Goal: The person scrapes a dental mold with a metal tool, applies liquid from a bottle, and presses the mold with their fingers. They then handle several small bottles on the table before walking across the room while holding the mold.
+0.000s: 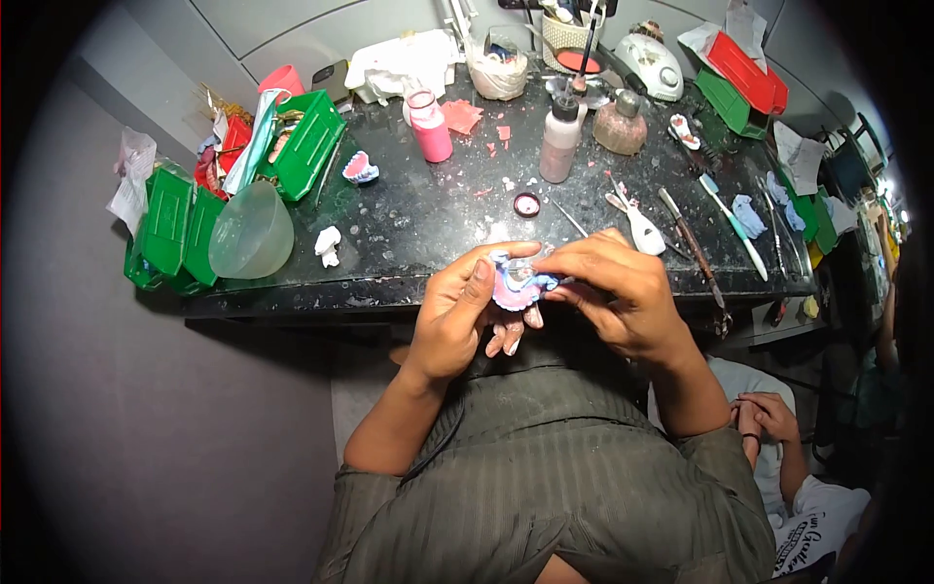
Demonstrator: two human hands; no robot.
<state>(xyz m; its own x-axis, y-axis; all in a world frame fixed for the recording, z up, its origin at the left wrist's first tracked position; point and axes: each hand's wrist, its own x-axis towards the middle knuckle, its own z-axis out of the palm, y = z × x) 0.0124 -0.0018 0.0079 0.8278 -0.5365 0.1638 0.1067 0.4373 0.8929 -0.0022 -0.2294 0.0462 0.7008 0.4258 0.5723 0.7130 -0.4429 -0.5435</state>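
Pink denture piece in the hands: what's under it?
Under the pink denture piece, curled fingertips of the left hand show, above a dark striped shirt. The right hand covers its right side; its underside can't be seen.

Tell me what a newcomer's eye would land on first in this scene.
First, the pink denture piece held between the left hand and right hand at the near edge of the black workbench. Next, the green boxes heaped at the bench's left end, beside a translucent bowl.
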